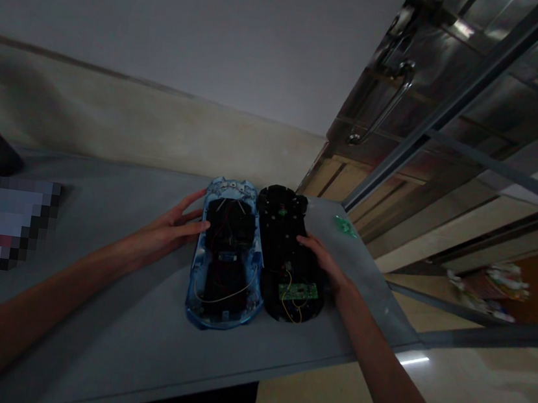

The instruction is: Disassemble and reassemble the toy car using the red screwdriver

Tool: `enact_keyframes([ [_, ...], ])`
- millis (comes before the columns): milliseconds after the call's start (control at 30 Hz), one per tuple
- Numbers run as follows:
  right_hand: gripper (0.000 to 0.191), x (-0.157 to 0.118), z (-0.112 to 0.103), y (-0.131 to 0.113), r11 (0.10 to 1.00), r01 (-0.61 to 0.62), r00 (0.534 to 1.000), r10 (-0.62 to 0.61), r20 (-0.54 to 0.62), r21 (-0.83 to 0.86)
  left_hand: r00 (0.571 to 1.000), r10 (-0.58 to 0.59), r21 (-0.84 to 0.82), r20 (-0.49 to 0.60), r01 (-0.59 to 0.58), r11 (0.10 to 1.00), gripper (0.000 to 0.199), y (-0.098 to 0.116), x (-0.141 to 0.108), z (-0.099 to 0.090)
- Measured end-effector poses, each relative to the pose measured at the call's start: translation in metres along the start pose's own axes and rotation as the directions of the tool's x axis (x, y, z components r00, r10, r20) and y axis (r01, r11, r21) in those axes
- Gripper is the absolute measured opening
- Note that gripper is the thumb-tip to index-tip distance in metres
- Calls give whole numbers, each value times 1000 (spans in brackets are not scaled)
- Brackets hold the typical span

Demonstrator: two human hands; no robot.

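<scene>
A blue toy car body shell [257, 278] lies upside down on the grey table, its dark inside and a pale wire showing. My left hand [178, 224] grips its left edge, thumb over the rim and fingers along the side. Close against the shell's right side is the black toy car chassis [279, 242], with a green circuit board [298, 291] and yellow wires near its front end. My right hand [327, 264] holds the chassis by its right edge, thumb on top; the other fingers are mostly hidden.
On the grey table [135, 335], a small green item in clear plastic [344, 225] lies at the right. A blurred-out flat object [2, 214] sits at the left. Behind stands a wall [170, 124]; a metal frame post [403, 146] and a steel door [383, 104] are at right.
</scene>
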State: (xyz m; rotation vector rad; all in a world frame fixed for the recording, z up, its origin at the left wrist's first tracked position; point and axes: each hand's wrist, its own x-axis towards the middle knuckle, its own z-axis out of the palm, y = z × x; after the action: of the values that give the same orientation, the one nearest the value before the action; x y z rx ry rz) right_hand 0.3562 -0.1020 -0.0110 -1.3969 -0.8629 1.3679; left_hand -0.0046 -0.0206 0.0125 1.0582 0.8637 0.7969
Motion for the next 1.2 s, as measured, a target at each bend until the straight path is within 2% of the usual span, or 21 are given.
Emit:
enact_keyframes([
  [167,40,-2,2,-1,1000,-19,1000,19,-1,11,1000,6,-7,3,-6,1000,105,0,0,0],
  [300,38,-5,5,-3,1000,-25,999,25,-47,10,1000,4,-7,12,-4,1000,106,-1,0,-1],
  [467,36,-6,6,-5,1000,-14,1000,14,0,-8,999,11,-15,30,-11,1000,108,-5,3,-4],
  [633,38,-4,5,-4,1000,-18,1000,18,-15,-17,998,13,-18,55,-12,1000,108,-6,5,-6],
  [933,46,-4,4,-3,999,-41,996,41,-74,5,999,22,13,32,-23,1000,101,-5,2,-5],
  [1200,37,-7,8,-6,1000,-25,998,26,-53,8,1000,27,13,8,-27,1000,100,-5,4,-4],
])
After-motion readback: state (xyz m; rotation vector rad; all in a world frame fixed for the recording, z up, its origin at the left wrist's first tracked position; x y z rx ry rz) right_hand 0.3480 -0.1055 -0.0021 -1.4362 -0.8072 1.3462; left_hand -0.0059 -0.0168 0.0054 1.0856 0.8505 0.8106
